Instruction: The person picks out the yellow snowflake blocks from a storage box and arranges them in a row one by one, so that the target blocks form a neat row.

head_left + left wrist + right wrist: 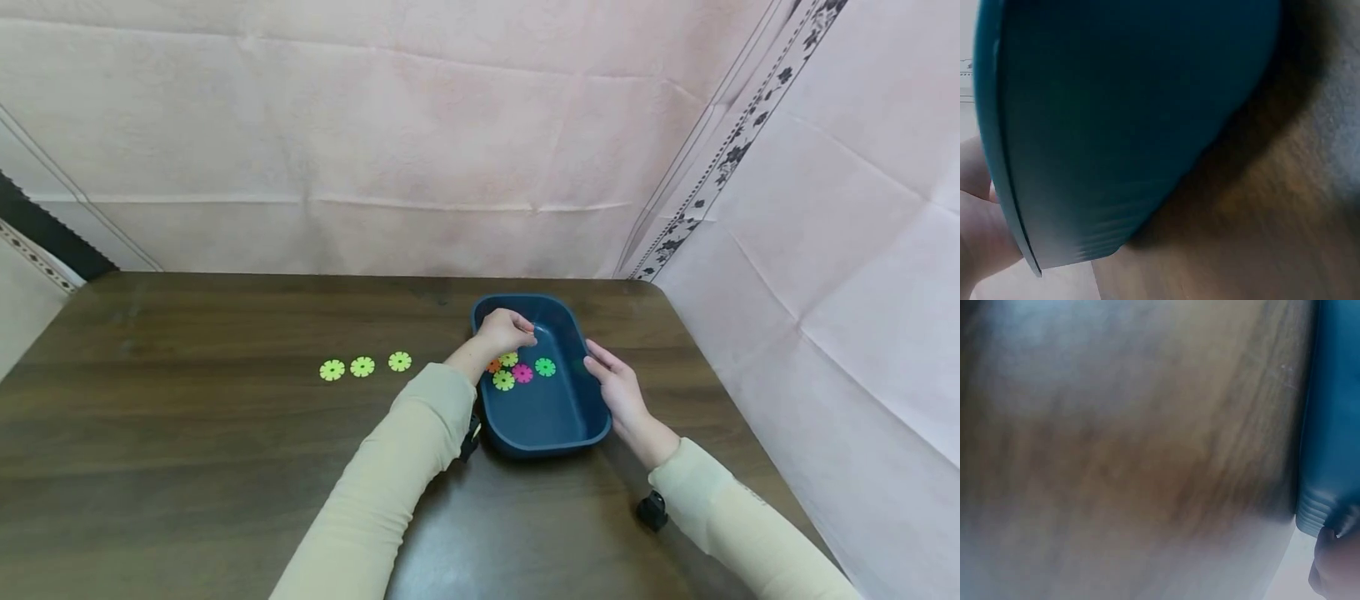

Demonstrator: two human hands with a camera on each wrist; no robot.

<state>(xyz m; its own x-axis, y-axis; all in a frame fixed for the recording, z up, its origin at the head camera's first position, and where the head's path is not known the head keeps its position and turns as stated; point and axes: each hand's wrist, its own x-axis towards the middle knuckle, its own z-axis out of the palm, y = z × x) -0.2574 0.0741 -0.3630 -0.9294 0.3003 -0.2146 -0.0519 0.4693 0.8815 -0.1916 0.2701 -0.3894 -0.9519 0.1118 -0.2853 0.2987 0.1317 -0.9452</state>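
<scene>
A deep blue plastic basin [551, 417] stands on the table with several flower-shaped cutouts in it: a green one [545, 367], a pink one [522, 372], yellow-green ones [503, 380] and an orange one [493, 366]. My left hand [504, 332] reaches over the basin's left rim, thumb and fingertips pinching a small thin piece with an orange edge. My right hand [622, 392] grips the basin's right rim. In the left wrist view the basin's outer wall [1116, 125] covers most of the left hand. At the lower right of the right wrist view, right-hand fingers [1335, 562] meet the basin.
Three yellow-green flower cutouts [362, 367] lie in a row on the brown wooden table [225, 467], left of the basin. Pale cloth [337, 150] hangs along the table's back edge and down its right side [847, 275].
</scene>
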